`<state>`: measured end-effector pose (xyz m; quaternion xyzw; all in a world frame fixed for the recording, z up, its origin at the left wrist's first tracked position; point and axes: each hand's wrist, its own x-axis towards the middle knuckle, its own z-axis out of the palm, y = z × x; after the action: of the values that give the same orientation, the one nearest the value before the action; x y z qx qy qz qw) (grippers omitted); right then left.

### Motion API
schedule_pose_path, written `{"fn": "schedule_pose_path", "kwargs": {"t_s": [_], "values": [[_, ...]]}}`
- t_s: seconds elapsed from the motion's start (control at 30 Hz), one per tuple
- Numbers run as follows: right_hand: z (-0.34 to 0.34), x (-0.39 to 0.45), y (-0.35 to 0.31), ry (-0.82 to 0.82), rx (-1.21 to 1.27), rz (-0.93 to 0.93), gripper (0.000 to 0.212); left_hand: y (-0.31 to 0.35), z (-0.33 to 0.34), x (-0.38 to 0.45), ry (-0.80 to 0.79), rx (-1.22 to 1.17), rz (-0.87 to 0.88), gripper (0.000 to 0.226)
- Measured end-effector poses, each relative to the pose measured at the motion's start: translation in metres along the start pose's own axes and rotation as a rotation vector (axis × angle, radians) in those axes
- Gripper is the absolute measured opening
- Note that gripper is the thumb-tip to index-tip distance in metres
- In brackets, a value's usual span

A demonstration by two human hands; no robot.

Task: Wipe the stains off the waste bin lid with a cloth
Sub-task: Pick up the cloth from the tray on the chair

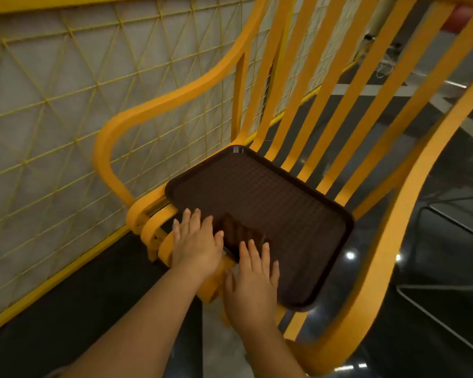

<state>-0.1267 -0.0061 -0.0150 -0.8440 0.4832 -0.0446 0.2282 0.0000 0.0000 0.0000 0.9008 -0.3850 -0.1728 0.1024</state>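
Observation:
A dark brown textured tray (pixel 284 203) lies on the seat of a large yellow slatted chair (pixel 361 124). A small folded brown cloth (pixel 239 231) lies on the tray near its front left corner. My left hand (pixel 195 238) rests flat with straight fingers at the tray's left edge, just left of the cloth. My right hand (pixel 253 279) lies flat on the tray's near edge, fingertips touching the cloth's near side. No waste bin or lid is in view.
A yellow wire-mesh fence (pixel 66 118) with a white backing runs along the left. The chair's curved armrest (pixel 159 105) rises at the left of the tray. Dark glossy floor (pixel 434 268) and thin metal frames (pixel 448 317) lie to the right.

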Motion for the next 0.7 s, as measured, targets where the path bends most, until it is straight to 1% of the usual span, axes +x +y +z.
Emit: {"fn": "schedule_pose_path", "kwargs": {"t_s": [0.07,0.13,0.27,0.33,0.37,0.43,0.5,0.57,0.63,0.7], "values": [[0.007,0.004,0.002,-0.013,-0.064,0.01,0.059,0.0,0.004,0.004,0.033,0.05,-0.011,0.051],[0.01,0.005,0.004,-0.028,-0.077,0.036,0.059,0.001,0.009,0.006,0.047,0.07,0.013,0.046],[0.009,0.006,0.004,0.005,-0.006,0.031,0.058,0.003,0.005,0.006,0.062,-0.019,0.016,0.032],[0.007,0.005,0.003,0.039,0.052,0.034,0.059,0.005,0.0,0.002,0.043,-0.129,-0.007,0.026],[0.006,0.005,0.002,0.064,0.079,0.036,0.061,0.007,-0.005,-0.002,0.024,-0.242,-0.038,0.021],[0.004,0.005,-0.001,0.111,0.105,0.019,0.067,0.01,-0.017,-0.013,-0.006,-0.565,-0.109,0.014],[0.002,0.006,-0.005,0.144,0.11,-0.019,0.072,0.009,-0.027,-0.025,-0.016,-0.895,-0.195,0.021],[0.0,0.004,-0.011,0.192,0.122,-0.077,0.072,0.005,-0.035,-0.037,-0.029,-1.166,-0.303,0.037],[0.001,-0.001,-0.019,0.21,0.174,-0.135,0.065,-0.002,-0.044,-0.049,-0.032,-1.345,-0.392,0.049],[0.003,-0.007,-0.027,0.218,0.215,-0.192,0.056,-0.014,-0.053,-0.062,-0.008,-1.427,-0.464,0.053]]}}
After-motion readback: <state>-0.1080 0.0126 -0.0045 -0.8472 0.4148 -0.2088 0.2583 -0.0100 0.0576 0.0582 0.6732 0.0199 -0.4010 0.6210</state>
